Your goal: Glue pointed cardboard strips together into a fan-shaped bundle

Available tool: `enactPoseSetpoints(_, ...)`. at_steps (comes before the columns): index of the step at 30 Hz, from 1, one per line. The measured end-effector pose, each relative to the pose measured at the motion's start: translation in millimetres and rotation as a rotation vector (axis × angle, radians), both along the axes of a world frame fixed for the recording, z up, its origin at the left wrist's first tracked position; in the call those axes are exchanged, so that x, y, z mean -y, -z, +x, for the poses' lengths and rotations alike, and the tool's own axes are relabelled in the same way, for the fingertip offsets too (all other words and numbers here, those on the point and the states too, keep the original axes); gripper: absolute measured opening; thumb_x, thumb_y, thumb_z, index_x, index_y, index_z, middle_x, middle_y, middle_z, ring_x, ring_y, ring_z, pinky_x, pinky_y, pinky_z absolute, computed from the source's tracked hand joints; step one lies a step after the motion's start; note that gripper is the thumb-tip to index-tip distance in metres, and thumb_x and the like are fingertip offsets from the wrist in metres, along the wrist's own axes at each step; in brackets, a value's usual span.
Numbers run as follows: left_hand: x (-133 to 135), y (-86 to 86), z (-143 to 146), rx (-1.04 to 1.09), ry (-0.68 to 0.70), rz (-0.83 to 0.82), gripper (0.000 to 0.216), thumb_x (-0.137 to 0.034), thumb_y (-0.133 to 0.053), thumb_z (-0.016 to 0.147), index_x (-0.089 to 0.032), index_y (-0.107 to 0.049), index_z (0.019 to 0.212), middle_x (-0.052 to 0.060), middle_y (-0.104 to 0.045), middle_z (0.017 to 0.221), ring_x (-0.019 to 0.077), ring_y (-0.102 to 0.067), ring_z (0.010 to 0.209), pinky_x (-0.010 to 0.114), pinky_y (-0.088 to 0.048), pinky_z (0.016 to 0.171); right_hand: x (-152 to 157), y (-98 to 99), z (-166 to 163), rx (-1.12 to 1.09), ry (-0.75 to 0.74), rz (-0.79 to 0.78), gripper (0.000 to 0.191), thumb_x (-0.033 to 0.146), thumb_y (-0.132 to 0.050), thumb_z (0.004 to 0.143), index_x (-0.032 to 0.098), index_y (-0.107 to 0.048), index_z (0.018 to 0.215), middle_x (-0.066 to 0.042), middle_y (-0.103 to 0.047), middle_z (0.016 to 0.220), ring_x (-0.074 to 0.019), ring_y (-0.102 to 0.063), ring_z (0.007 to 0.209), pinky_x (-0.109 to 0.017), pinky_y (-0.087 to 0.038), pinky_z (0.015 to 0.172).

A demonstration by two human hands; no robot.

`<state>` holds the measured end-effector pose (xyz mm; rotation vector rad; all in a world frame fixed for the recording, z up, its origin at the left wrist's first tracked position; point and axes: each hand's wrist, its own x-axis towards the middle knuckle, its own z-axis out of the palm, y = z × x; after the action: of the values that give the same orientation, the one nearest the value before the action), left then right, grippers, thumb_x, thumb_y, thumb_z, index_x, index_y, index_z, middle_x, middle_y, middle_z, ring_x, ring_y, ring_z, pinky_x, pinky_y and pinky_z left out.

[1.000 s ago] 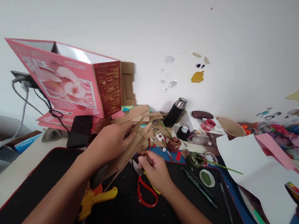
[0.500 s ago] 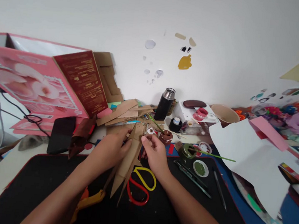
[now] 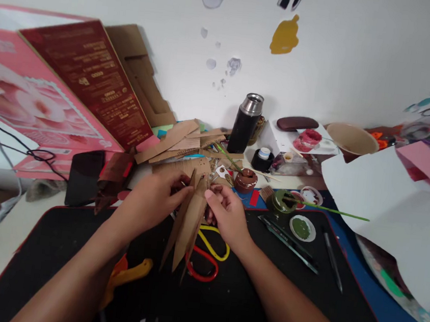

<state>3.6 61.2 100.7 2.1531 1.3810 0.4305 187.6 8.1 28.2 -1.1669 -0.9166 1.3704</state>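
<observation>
My left hand (image 3: 153, 200) and my right hand (image 3: 227, 214) both grip the upper end of a bundle of long pointed cardboard strips (image 3: 189, 225), held upright over the black mat (image 3: 56, 247). The strips fan downward to sharp tips. Beneath the bundle lie scissors with red and yellow handles (image 3: 207, 257). A yellow and orange glue gun (image 3: 126, 274) lies partly under my left forearm. More cardboard strips (image 3: 178, 144) are piled behind my hands.
A pink box (image 3: 41, 91) leans at the left by a black phone (image 3: 85, 175). A black flask (image 3: 245, 123), brown paint pot (image 3: 246, 179), green paint pot (image 3: 283, 201) with a green stick, pens (image 3: 287, 243) and white paper (image 3: 389, 215) crowd the right.
My right hand left the scissors on the mat and rose to grip the cardboard bundle alongside my left hand. The view tilted downward and moved closer.
</observation>
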Motion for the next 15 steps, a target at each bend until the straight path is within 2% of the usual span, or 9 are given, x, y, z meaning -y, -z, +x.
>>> enactPoseSetpoints(5,1.6,0.5,5.8,-0.015,-0.001,0.033,0.027,-0.044,-0.055,0.096,-0.022,-0.070,0.092,0.004,-0.080,0.080,0.0219,-0.072,0.071,0.030,-0.041,0.063,3.1,-1.0,1.4,0.010,-0.010,0.009,0.041,0.061,-0.076,0.088,0.025,-0.059,0.097,0.010,-0.043,0.059,-0.0129,-0.047,0.047,-0.026,-0.042,0.044)
enactPoseSetpoints(8,2.5,0.9,7.9,-0.017,-0.004,0.041,0.026,-0.044,-0.056,0.096,-0.023,-0.070,0.092,0.003,-0.080,0.080,0.0221,-0.073,0.071,0.030,-0.042,0.062,3.0,-1.1,1.9,0.020,-0.012,0.018,0.043,0.063,-0.075,0.088,0.025,-0.060,0.098,0.009,-0.043,0.061,-0.0132,-0.047,0.049,-0.026,-0.042,0.044)
enactPoseSetpoints(11,3.3,2.7,8.2,0.016,-0.010,0.035,0.026,-0.045,-0.060,0.096,-0.023,-0.072,0.098,0.003,-0.082,0.083,0.0234,-0.076,0.075,0.030,-0.045,0.064,2.6,-1.3,2.5,0.010,-0.001,0.023,0.043,0.064,-0.074,0.088,0.025,-0.060,0.098,0.009,-0.043,0.061,-0.0131,-0.047,0.048,-0.026,-0.043,0.044)
enactPoseSetpoints(15,4.7,4.3,7.5,0.078,0.005,0.055,0.023,-0.042,-0.061,0.097,-0.023,-0.073,0.103,0.005,-0.084,0.098,0.0250,-0.079,0.089,0.031,-0.052,0.074,3.3,-2.5,2.6,-0.006,0.003,0.038,0.041,0.062,-0.074,0.089,0.024,-0.060,0.097,0.009,-0.044,0.060,-0.0130,-0.046,0.047,-0.026,-0.044,0.043)
